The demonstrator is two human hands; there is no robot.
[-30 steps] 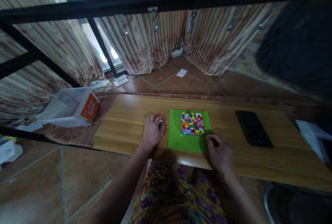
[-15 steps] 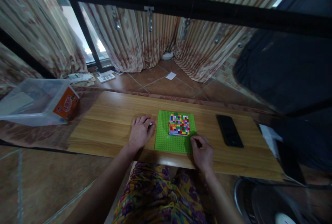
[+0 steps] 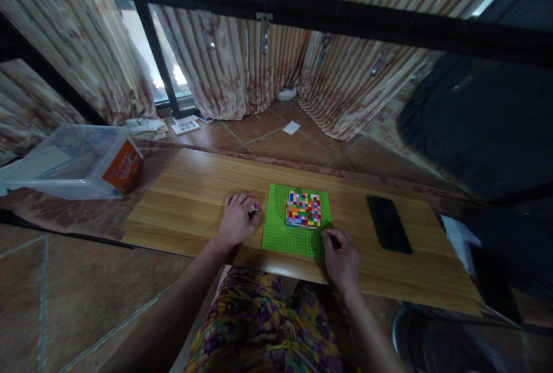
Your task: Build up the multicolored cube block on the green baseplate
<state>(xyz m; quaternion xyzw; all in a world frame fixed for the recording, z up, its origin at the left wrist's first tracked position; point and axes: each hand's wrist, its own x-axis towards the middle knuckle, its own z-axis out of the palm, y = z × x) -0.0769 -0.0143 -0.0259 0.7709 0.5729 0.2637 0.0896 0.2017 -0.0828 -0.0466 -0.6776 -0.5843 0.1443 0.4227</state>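
Note:
A block of many-coloured toy bricks [image 3: 303, 209] stands on a green studded baseplate [image 3: 276, 239], which lies on the wooden board. Left of the plate, my left hand [image 3: 238, 219] rests over the board, its fingers curled around small toy bricks [image 3: 253, 209], pink and white, that show between thumb and forefinger. My right hand [image 3: 342, 257] is at the plate's near right corner, thumb and forefinger pinched together. Whatever sits between those fingertips, if anything, is too small to make out.
A black phone [image 3: 389, 223] lies on the wooden board [image 3: 185, 189] to the right. Beyond the board's left end is a clear plastic bin [image 3: 78, 183] with an orange label. A dark metal bar [image 3: 302, 7] crosses above, before striped curtains [image 3: 259, 73].
The whole view has shifted slightly, so things appear farther right. My left hand has turned a little, and more of the small bricks shows. My right hand keeps its pinch beside the plate.

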